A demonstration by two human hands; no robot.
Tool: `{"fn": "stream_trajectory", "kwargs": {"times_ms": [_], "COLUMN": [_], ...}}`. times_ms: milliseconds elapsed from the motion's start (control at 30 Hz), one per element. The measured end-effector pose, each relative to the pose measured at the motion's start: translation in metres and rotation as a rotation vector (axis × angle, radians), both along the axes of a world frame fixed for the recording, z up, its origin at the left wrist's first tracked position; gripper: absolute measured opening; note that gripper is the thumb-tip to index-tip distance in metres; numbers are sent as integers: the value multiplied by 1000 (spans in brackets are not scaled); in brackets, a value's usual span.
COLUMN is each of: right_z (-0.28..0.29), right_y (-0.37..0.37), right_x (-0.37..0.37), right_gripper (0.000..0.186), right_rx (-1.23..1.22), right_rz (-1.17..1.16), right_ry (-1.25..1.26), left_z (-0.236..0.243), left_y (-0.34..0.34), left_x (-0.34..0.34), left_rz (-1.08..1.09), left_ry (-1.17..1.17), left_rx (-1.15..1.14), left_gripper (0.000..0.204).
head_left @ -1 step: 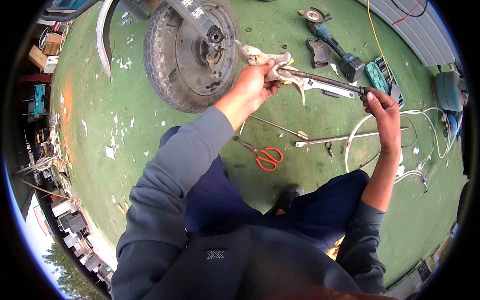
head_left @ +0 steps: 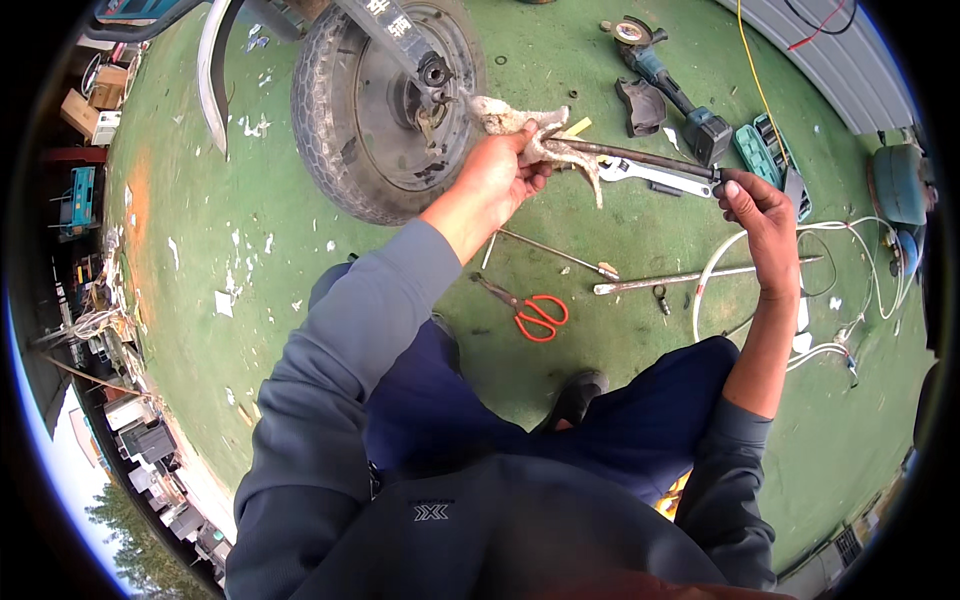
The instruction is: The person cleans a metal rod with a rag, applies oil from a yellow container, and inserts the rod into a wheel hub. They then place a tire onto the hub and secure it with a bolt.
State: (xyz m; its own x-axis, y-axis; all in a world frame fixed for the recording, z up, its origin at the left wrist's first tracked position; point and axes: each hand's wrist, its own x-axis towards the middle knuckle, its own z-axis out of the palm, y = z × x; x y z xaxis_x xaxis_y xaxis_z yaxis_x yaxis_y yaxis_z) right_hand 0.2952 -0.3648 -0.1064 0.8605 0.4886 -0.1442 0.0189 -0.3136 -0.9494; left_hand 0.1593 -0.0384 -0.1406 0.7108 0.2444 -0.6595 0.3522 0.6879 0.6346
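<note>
A dirty whitish rag (head_left: 524, 122) is pinched in my left hand (head_left: 497, 172), folded around one end of a dark metal rod (head_left: 650, 158). The rod slants across to my right hand (head_left: 757, 208), whose fingers close on its far end at a dark collar. Both hands hang above the green floor (head_left: 440, 370). Just left of the rag stands a wheel (head_left: 345, 150) with a patterned tyre, its fork leg (head_left: 385, 40) running up from the hub. Beneath the rod lies a silver adjustable wrench (head_left: 660, 178), partly covered by it.
Red-handled scissors (head_left: 540, 318), a thin rod (head_left: 560, 252) and a long pry bar (head_left: 690, 279) lie before my legs. An angle grinder (head_left: 670, 85) and a green tool case (head_left: 760, 145) are beyond. A white hose (head_left: 703, 290) coils at the right.
Both hands have shifted slightly left, carrying the rag and rod with them. The grip of each looks the same.
</note>
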Motion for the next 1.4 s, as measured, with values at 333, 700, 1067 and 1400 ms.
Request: {"fn": "stream_trajectory", "kwargs": {"times_ms": [333,700,1067,1400], "right_z": [-7,10,-7,-15], "right_y": [51,59,92,120], "right_x": [-15,-34,-32,-32], "right_gripper": [36,24,23,26], "right_rx": [-6,-7,179,218], "right_rz": [133,8,-158,-213], "right_ry": [133,181,275,309], "left_z": [-9,-7,-26,-42], "left_y": [24,26,14,-18], "left_x": [-45,-21,-76,-94], "left_rz": [146,216,81,-216], "left_ry": [55,-120,251,285], "left_rx": [-6,-200,-92,-5], "left_gripper": [25,30,32,26]}}
